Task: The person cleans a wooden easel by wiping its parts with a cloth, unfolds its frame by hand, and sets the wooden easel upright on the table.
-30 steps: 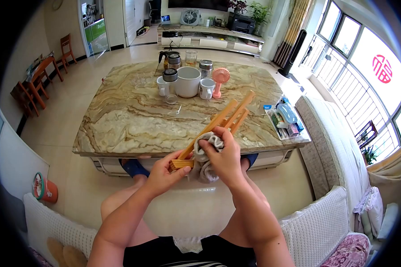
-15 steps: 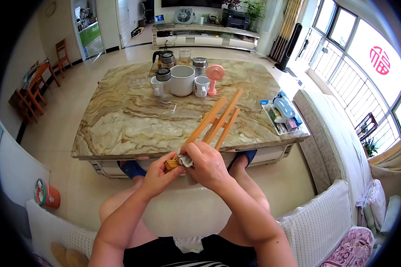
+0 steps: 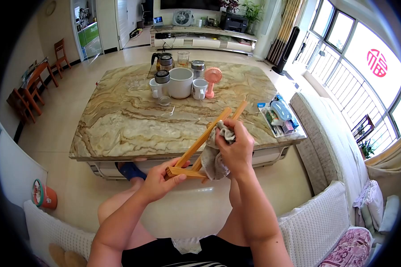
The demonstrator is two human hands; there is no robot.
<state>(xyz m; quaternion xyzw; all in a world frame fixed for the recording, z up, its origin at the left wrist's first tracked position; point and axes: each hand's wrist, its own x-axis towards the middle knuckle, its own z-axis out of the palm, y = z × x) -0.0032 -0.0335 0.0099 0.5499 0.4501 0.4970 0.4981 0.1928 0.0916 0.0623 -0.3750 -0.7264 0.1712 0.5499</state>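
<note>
A wooden rack [image 3: 200, 141] of light-brown slats is held tilted above the person's lap, its far end over the front edge of the marble table [image 3: 124, 129]. My left hand [image 3: 161, 179] is closed round its near end, at the corner where the slats meet. A crumpled grey cloth [image 3: 214, 161] is bunched in my right hand [image 3: 237, 147], which presses it against the slats farther up on the right. The cloth hangs below my fingers and hides part of the wood.
On the table stand a white pot [image 3: 180, 84], white mugs [image 3: 199, 90], lidded jars [image 3: 162, 80] and a pink fan [image 3: 212, 80]. A tray of packets [image 3: 280, 118] lies at the right edge. An orange bin [image 3: 47, 196] stands on the floor at left.
My right hand and the cloth have moved up and to the right along the slats, away from my left hand. The rack has turned slightly; my left hand keeps its hold.
</note>
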